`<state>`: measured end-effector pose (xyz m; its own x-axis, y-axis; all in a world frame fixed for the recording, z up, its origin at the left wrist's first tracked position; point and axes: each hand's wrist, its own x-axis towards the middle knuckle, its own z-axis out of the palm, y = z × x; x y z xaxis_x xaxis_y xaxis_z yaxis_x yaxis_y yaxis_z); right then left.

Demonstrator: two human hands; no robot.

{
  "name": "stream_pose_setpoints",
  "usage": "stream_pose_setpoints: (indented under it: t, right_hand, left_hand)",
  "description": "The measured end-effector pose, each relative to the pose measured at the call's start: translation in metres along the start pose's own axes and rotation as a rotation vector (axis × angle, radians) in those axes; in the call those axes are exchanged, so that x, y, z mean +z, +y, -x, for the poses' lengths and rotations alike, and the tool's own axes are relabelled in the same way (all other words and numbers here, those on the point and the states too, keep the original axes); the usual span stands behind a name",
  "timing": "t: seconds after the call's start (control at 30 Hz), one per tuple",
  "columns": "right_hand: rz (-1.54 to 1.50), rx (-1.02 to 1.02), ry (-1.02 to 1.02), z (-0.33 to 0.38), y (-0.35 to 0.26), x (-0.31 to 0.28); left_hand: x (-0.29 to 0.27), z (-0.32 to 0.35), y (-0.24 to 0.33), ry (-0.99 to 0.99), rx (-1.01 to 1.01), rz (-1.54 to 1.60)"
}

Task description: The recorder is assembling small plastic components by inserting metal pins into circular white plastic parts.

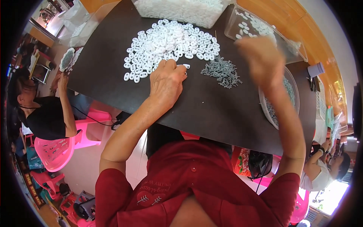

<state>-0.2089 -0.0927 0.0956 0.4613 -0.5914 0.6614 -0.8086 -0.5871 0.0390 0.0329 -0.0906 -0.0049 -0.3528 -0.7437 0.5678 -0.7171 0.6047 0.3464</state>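
My left hand is closed, knuckles up, at the near edge of a heap of white oval pieces, each with two holes. One white oval piece pokes out at its fingertips, mostly hidden by the hand. My right hand is raised and smeared by motion beside a see-through tray with white pieces in it. Its fingers cannot be made out. Between the hands lies a small pile of short grey pins. Under my right forearm sits a round see-through tub of similar grey pins.
A large see-through bin full of white pieces stands at the far side of the dark table. A small grey cup is at the right. To the left, another person works beside a pink chair.
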Motion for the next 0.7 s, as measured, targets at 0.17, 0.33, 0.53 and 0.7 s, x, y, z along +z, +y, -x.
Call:
stream_pose_setpoints:
  t: [0.17,0.33,0.53,0.7]
  right_hand:
    - [-0.417,-0.054,-0.162,0.047,-0.074,0.048]
    - [-0.505,-0.035,-0.166,0.049,-0.097,0.071]
    - [-0.463,-0.064,-0.137,0.040,-0.107,0.084]
    - [-0.470,-0.092,-0.143,0.037,-0.114,0.084]
  left_hand:
    - [-0.005,-0.016,0.001,-0.155,0.012,-0.004]
    - [-0.011,-0.037,-0.001,-0.396,0.064,0.014]
    - [-0.011,-0.047,-0.009,-0.512,0.008,0.008]
    - [-0.010,-0.056,-0.013,-0.545,-0.021,0.069]
